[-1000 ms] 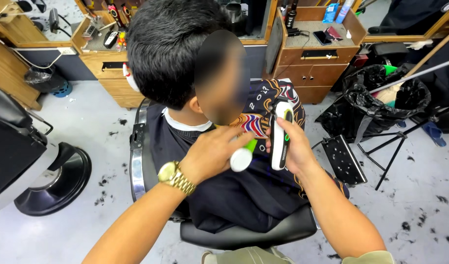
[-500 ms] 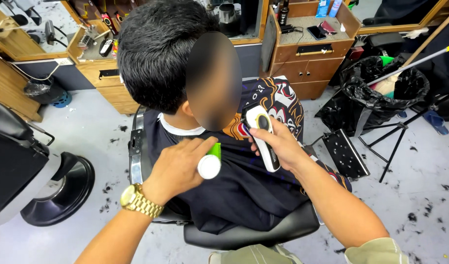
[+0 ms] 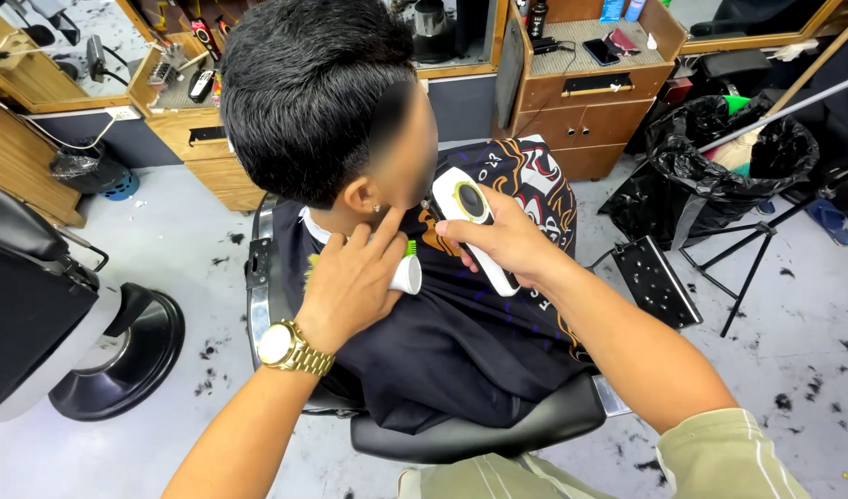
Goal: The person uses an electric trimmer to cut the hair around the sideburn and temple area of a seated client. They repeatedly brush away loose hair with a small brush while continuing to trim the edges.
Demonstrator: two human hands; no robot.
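The right hand (image 3: 505, 242) is wrapping its fingers around a white hair clipper (image 3: 475, 225) and tilting its top end up near the chin of the person sitting in the chair (image 3: 498, 434). The left hand (image 3: 350, 282) is holding a white brush (image 3: 406, 273) in its curled fingers, with one finger pointing up and touching the jaw. A gold watch (image 3: 290, 347) is sitting on the left wrist.

A second barber chair (image 3: 45, 305) stands at the left on the grey floor (image 3: 793, 370), which is strewn with dark hair clippings. Behind, wooden cabinets (image 3: 581, 102) carry clippers, bottles and a phone on their tops. At the right a black bin bag (image 3: 710, 176) hangs open on a metal stand, with a yellow-handled broom (image 3: 803, 102) leaning across it.
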